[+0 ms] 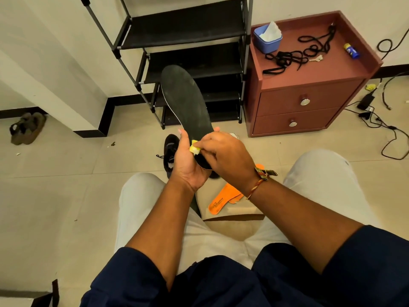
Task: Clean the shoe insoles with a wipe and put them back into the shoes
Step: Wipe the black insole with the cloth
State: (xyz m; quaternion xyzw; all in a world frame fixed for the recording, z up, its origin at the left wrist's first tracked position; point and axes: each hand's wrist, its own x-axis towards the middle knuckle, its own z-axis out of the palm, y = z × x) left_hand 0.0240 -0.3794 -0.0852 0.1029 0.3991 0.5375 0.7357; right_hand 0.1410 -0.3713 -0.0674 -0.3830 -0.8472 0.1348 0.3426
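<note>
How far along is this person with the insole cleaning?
Done: insoles are out of the shoes. The orange insoles lie between the knees; I cannot tell whether they are wiped. In hand: the left hand holds the black insole while the right hand presses a yellow wipe near its heel end. Left: putting insoles back; the black shoe waits on the floor.

Tiled floor point(66, 196), black shoe point(170, 149), sandals point(27, 128), cables point(385, 127)
</note>
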